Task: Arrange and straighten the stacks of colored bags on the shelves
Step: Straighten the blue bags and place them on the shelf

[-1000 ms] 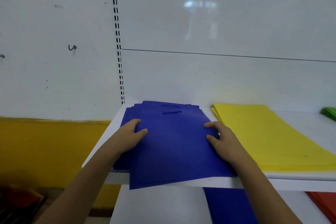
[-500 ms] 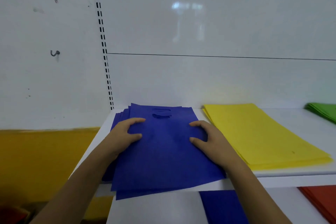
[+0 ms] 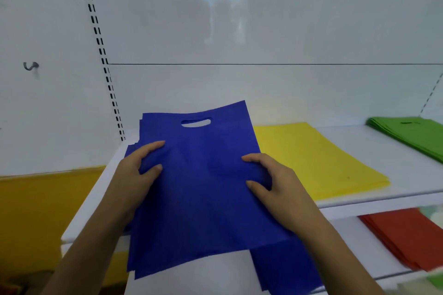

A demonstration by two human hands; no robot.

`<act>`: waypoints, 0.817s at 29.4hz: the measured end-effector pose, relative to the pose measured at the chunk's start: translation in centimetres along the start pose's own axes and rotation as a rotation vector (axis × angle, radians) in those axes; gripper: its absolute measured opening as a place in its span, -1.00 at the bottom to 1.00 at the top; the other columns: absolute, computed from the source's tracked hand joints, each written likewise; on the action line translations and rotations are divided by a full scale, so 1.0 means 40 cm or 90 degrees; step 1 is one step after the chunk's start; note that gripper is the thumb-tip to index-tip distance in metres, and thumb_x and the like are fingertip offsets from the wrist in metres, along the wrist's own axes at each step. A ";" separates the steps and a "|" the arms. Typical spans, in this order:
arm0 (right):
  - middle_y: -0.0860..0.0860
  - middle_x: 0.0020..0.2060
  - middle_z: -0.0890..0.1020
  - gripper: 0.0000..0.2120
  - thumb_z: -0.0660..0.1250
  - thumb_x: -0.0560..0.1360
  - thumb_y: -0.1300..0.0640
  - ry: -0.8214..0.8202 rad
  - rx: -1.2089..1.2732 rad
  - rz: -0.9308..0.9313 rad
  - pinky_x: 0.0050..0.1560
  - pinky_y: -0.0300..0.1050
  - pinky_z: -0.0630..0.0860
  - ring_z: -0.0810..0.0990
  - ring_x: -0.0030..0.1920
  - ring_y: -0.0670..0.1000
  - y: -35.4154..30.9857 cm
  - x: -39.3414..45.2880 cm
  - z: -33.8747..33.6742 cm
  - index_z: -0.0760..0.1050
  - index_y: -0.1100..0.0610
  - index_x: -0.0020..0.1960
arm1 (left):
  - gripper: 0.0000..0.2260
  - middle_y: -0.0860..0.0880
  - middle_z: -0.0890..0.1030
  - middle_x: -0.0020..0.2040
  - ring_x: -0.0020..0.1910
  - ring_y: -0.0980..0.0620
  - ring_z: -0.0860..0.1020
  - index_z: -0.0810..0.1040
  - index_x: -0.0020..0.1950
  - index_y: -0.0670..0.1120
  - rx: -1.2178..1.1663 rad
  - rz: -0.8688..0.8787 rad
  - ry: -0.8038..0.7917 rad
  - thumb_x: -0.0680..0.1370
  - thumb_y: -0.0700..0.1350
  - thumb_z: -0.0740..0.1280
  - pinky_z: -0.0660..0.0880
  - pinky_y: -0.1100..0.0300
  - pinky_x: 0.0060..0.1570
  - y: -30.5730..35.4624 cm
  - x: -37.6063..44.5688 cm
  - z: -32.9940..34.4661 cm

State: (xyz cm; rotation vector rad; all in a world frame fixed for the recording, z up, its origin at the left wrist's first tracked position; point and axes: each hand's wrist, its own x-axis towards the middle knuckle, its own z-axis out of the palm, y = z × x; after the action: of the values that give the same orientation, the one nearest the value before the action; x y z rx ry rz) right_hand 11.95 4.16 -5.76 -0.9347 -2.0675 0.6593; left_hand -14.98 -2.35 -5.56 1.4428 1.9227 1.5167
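Both hands grip the blue bags at the shelf front edge: left hand and right hand pinch the side edges, fingertips hidden underneath. Yellow bags lie beside; green bags are cut off.

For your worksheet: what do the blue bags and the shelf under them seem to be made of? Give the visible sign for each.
Blue bags: probably thin non-woven fabric, matte; the sheet bends softly and has a punched handle slot. Shelf: smooth white board, perhaps painted metal or laminate; its flat, even surface leaves that open.
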 end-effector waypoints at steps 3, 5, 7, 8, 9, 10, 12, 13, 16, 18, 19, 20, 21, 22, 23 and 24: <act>-0.34 0.14 0.50 -0.60 0.34 0.50 0.21 0.025 -0.011 -0.011 0.05 -0.55 0.36 0.47 0.12 -0.35 0.001 -0.080 -0.073 0.42 -0.15 0.25 | -0.59 0.16 0.41 0.27 0.23 0.10 0.41 0.44 0.33 0.16 -0.014 -0.001 -0.040 0.56 -0.21 0.30 0.41 0.08 0.24 0.049 -0.056 0.033; -0.34 0.15 0.50 -0.59 0.34 0.50 0.20 0.040 -0.018 -0.005 0.08 -0.49 0.40 0.48 0.13 -0.33 0.010 -0.154 -0.144 0.41 -0.16 0.25 | -0.59 0.19 0.42 0.24 0.19 0.14 0.44 0.44 0.33 0.16 -0.031 0.013 -0.068 0.55 -0.20 0.31 0.44 0.14 0.20 0.099 -0.107 0.077; -0.35 0.17 0.48 -0.58 0.35 0.50 0.19 0.056 -0.038 0.009 0.12 -0.44 0.41 0.47 0.15 -0.32 0.028 -0.235 -0.223 0.40 -0.16 0.27 | -0.59 0.20 0.44 0.24 0.14 0.22 0.47 0.44 0.33 0.16 -0.049 0.040 -0.102 0.55 -0.21 0.31 0.45 0.31 0.07 0.149 -0.160 0.138; -0.35 0.19 0.47 -0.57 0.36 0.49 0.18 0.064 -0.048 0.020 0.14 -0.43 0.40 0.46 0.16 -0.32 0.038 -0.282 -0.265 0.39 -0.15 0.28 | -0.58 0.20 0.44 0.23 0.12 0.27 0.46 0.43 0.33 0.15 -0.054 0.050 -0.119 0.55 -0.22 0.30 0.43 0.39 -0.01 0.176 -0.190 0.176; -0.35 0.20 0.46 -0.56 0.36 0.49 0.17 0.071 -0.056 0.033 0.15 -0.43 0.40 0.46 0.17 -0.33 0.051 -0.328 -0.304 0.38 -0.15 0.30 | -0.58 0.20 0.44 0.23 0.11 0.29 0.46 0.44 0.34 0.15 -0.060 0.058 -0.133 0.55 -0.23 0.30 0.41 0.44 -0.05 0.201 -0.220 0.215; -0.33 0.22 0.46 -0.55 0.37 0.49 0.16 0.080 -0.066 0.044 0.15 -0.43 0.39 0.45 0.19 -0.33 0.064 -0.377 -0.345 0.38 -0.15 0.31 | -0.58 0.20 0.45 0.23 0.12 0.29 0.46 0.44 0.33 0.14 -0.069 0.063 -0.148 0.55 -0.24 0.29 0.42 0.45 -0.05 0.226 -0.254 0.257; -0.32 0.22 0.45 -0.53 0.38 0.48 0.16 0.106 -0.085 0.067 0.13 -0.51 0.35 0.42 0.21 -0.34 0.091 -0.480 -0.419 0.37 -0.15 0.32 | -0.58 0.20 0.47 0.22 0.13 0.25 0.49 0.45 0.33 0.14 -0.100 0.067 -0.178 0.55 -0.26 0.29 0.50 0.36 0.02 0.269 -0.330 0.342; -0.32 0.22 0.45 -0.52 0.39 0.47 0.17 0.116 -0.091 0.080 0.11 -0.55 0.32 0.40 0.21 -0.36 0.106 -0.536 -0.456 0.38 -0.15 0.31 | -0.58 0.23 0.47 0.21 0.13 0.26 0.51 0.45 0.32 0.14 -0.111 0.069 -0.194 0.55 -0.27 0.28 0.52 0.33 0.05 0.288 -0.376 0.387; -0.34 0.24 0.41 -0.51 0.38 0.48 0.21 0.136 -0.086 0.122 0.11 -0.62 0.23 0.35 0.21 -0.44 0.155 -0.693 -0.538 0.37 -0.15 0.32 | -0.57 0.34 0.43 0.17 0.08 0.43 0.48 0.44 0.31 0.15 -0.119 0.094 -0.238 0.56 -0.28 0.27 0.46 0.51 -0.03 0.309 -0.505 0.508; -0.40 0.24 0.34 -0.49 0.34 0.50 0.22 0.124 -0.086 0.149 0.09 -0.67 0.18 0.28 0.17 -0.54 0.192 -0.787 -0.561 0.32 -0.17 0.34 | -0.56 0.34 0.41 0.20 0.12 0.40 0.46 0.42 0.32 0.19 -0.105 0.096 -0.261 0.56 -0.26 0.27 0.43 0.55 -0.04 0.294 -0.578 0.579; -0.42 0.23 0.31 -0.48 0.32 0.52 0.22 0.112 -0.081 0.162 0.07 -0.69 0.16 0.25 0.16 -0.56 0.213 -0.820 -0.559 0.28 -0.19 0.36 | -0.57 0.34 0.41 0.21 0.12 0.39 0.46 0.42 0.32 0.20 -0.100 0.092 -0.272 0.57 -0.26 0.27 0.43 0.55 -0.05 0.278 -0.602 0.605; -0.44 0.23 0.29 -0.47 0.30 0.53 0.21 0.098 -0.075 0.178 0.07 -0.70 0.15 0.24 0.16 -0.56 0.241 -0.858 -0.556 0.24 -0.22 0.37 | -0.58 0.33 0.42 0.21 0.11 0.40 0.47 0.42 0.31 0.19 -0.093 0.085 -0.287 0.57 -0.25 0.26 0.43 0.56 -0.07 0.258 -0.630 0.640; -0.44 0.23 0.27 -0.46 0.28 0.54 0.20 0.082 -0.071 0.192 0.06 -0.71 0.14 0.24 0.16 -0.54 0.272 -0.894 -0.548 0.21 -0.24 0.38 | -0.59 0.33 0.42 0.20 0.08 0.42 0.48 0.43 0.30 0.19 -0.087 0.072 -0.300 0.57 -0.25 0.26 0.43 0.56 -0.09 0.233 -0.658 0.675; -0.44 0.23 0.26 -0.45 0.27 0.54 0.19 0.068 -0.070 0.202 0.07 -0.71 0.12 0.26 0.16 -0.50 0.305 -0.916 -0.533 0.20 -0.23 0.39 | -0.60 0.32 0.42 0.19 0.06 0.44 0.48 0.43 0.29 0.18 -0.081 0.059 -0.308 0.58 -0.26 0.26 0.44 0.55 -0.09 0.203 -0.677 0.700; -0.40 0.24 0.28 -0.46 0.27 0.54 0.20 0.059 -0.071 0.211 0.07 -0.70 0.12 0.27 0.17 -0.45 0.341 -0.933 -0.517 0.20 -0.21 0.39 | -0.60 0.31 0.42 0.19 0.05 0.45 0.49 0.44 0.29 0.17 -0.074 0.045 -0.317 0.58 -0.26 0.26 0.45 0.54 -0.08 0.169 -0.696 0.722; -0.35 0.25 0.31 -0.47 0.27 0.53 0.20 0.051 -0.071 0.221 0.08 -0.68 0.13 0.27 0.17 -0.40 0.380 -0.948 -0.498 0.22 -0.18 0.39 | -0.61 0.31 0.42 0.19 0.05 0.45 0.49 0.44 0.28 0.17 -0.060 0.030 -0.327 0.57 -0.27 0.26 0.45 0.53 -0.06 0.128 -0.713 0.744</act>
State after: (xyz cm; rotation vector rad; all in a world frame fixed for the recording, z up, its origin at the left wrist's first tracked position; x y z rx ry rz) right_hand 50.82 -13.84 -20.95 -1.3801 -1.9039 0.6762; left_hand 22.22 -9.73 -22.45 1.6456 1.4985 1.0929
